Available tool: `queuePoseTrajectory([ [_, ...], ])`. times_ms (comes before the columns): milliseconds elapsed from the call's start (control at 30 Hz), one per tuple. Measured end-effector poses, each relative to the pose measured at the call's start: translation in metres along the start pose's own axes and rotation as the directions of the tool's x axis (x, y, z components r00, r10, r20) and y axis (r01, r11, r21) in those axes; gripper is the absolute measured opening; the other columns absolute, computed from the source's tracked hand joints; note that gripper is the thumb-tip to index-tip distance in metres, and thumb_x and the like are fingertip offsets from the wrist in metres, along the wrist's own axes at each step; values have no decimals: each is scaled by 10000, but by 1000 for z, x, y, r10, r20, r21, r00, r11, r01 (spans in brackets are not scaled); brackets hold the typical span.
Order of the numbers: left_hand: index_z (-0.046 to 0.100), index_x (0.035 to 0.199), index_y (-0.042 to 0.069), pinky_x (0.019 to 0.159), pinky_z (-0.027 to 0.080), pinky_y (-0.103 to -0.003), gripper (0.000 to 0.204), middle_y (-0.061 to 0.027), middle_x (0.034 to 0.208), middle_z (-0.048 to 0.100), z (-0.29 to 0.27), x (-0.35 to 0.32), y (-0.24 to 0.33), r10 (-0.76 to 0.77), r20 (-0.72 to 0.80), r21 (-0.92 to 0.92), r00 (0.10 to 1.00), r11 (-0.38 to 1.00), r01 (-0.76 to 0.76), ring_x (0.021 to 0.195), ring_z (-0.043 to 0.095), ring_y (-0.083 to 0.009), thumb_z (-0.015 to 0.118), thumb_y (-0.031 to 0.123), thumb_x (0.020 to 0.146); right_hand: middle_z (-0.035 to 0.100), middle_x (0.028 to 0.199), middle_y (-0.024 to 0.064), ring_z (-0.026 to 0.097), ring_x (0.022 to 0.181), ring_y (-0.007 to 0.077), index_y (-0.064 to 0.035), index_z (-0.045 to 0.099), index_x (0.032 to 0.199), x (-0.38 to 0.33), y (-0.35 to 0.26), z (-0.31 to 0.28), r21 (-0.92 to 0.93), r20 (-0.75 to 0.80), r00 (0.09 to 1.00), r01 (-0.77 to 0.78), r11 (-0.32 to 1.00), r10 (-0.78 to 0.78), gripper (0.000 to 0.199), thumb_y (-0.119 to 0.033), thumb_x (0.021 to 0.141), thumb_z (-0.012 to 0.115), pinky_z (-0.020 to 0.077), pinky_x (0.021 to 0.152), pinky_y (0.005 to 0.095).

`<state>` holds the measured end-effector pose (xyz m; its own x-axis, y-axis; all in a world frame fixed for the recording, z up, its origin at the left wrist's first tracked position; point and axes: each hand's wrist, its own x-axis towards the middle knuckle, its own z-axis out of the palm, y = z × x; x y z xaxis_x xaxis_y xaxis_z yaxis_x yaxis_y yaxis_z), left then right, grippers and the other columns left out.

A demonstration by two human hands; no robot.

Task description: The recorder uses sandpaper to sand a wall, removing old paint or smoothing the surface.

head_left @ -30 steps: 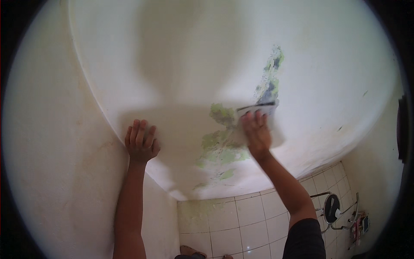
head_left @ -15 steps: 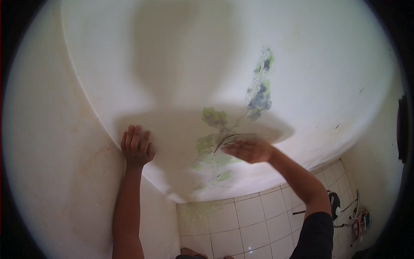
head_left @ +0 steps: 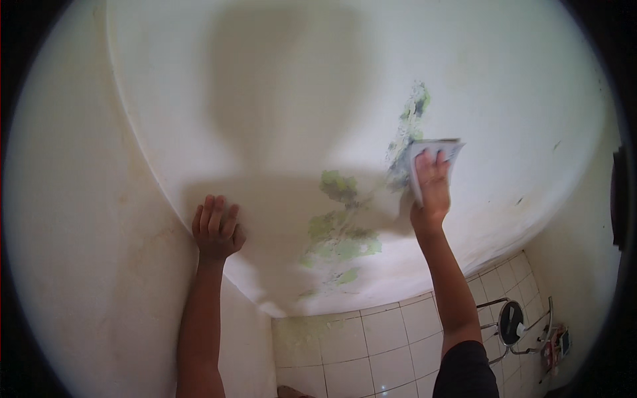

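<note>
Sheet [head_left: 454, 152] sits under right grip [head_left: 432, 189], seemingly against wall [head_left: 511, 119]

White wall [head_left: 511, 99], green-grey patches [head_left: 348, 247], black sleeve [head_left: 466, 373]

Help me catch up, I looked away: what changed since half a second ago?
The right hand and its sheet have moved up and rightward, from the lower green patch to the upper green patch. The sheet remains held; the left hand still rests on the wall.
</note>
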<state>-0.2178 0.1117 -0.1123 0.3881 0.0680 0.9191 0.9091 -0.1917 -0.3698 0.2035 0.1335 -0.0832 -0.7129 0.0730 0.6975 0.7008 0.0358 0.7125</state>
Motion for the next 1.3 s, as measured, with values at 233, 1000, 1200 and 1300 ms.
queuePoseTrajectory([
  [233, 513, 1344, 192, 1100, 365, -483, 428, -88, 1417, 481, 2, -6, -6, 3, -23, -14, 1000, 1000, -4, 1335, 466, -315, 474, 256, 923, 645, 1294, 42, 595, 1221, 227, -81, 669, 1218, 3, 16, -32, 624, 4, 931, 283, 728, -365, 327, -95, 892, 640, 421, 1108, 415],
  [1000, 541, 1308, 214, 1092, 380, -451, 407, -58, 1387, 500, 2, 2, -5, -1, -40, -33, 999, 999, 0, 1312, 488, -276, 497, 245, 904, 501, 1467, 65, 499, 1326, 293, -103, 570, 1357, 23, -49, -47, 601, 403, 915, -281, 748, 20, 477, -161, 884, 581, 389, 1110, 442],
  [1200, 532, 1314, 219, 1099, 368, -455, 411, -57, 1401, 491, 4, -2, -2, -15, -17, -34, 1000, 999, 15, 1328, 472, -273, 492, 254, 906, 516, 1456, 7, 477, 1348, 201, -128, 591, 1339, 126, -28, -48, 590, 186, 981, -153, 793, 51, 464, -194, 880, 587, 389, 1109, 395],
  [1300, 529, 1315, 219, 1098, 369, -457, 410, -61, 1409, 487, -4, -4, -7, -2, -17, 1, 1000, 1000, 2, 1333, 466, -274, 489, 258, 909, 535, 1438, 1, 485, 1342, 201, -135, 592, 1343, 52, -38, -48, 516, 291, 955, -201, 832, 51, 474, -204, 874, 591, 388, 1106, 392],
])
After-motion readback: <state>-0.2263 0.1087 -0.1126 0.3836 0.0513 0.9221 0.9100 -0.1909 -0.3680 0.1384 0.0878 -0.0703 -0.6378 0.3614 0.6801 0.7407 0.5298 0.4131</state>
